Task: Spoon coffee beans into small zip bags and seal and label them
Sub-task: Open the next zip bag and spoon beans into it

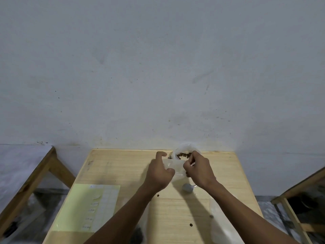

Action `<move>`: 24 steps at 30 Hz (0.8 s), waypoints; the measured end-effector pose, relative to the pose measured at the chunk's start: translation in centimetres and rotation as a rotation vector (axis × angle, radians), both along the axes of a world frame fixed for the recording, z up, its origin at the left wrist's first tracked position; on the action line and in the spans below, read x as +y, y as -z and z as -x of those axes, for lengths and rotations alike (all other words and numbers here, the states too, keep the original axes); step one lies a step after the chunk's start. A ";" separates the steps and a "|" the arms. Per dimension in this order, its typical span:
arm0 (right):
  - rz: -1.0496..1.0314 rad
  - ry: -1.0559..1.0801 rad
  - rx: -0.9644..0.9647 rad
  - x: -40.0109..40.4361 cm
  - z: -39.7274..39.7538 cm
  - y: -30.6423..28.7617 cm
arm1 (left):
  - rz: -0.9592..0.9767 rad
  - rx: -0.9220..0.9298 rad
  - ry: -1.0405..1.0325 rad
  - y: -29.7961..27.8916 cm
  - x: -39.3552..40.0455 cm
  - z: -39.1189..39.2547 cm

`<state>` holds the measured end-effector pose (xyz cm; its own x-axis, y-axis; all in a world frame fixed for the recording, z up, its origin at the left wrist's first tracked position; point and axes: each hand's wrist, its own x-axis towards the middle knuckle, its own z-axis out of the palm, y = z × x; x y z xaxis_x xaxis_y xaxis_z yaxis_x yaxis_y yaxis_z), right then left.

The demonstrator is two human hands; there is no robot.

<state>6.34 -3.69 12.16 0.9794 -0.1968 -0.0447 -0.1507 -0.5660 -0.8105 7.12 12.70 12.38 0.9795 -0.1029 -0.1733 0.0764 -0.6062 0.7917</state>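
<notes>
- Here, near the far edge of the pale wooden table (123, 173), the left hand (161, 175) pinches a limp clear zip bag (173, 166).
- The right hand (198, 170) grips a spoon (192, 164) beside dark coffee beans (183, 154) in a crinkled plastic bag (187, 147).
- A yellow label sheet (84, 206) lies flat by the left edge.
</notes>
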 end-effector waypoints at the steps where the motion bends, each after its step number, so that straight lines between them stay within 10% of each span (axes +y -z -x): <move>1: -0.020 -0.003 -0.006 0.1 0.1 -0.1 | -0.032 -0.057 0.021 0.1 0.1 0.1; 10: -0.076 0.041 -0.097 0.1 0.2 -0.6 | 0.000 0.092 0.205 -0.7 0.0 1.2; 24: -0.541 0.131 0.193 -1.9 -0.3 -0.9 | -0.289 -0.519 0.185 5.8 -0.1 1.2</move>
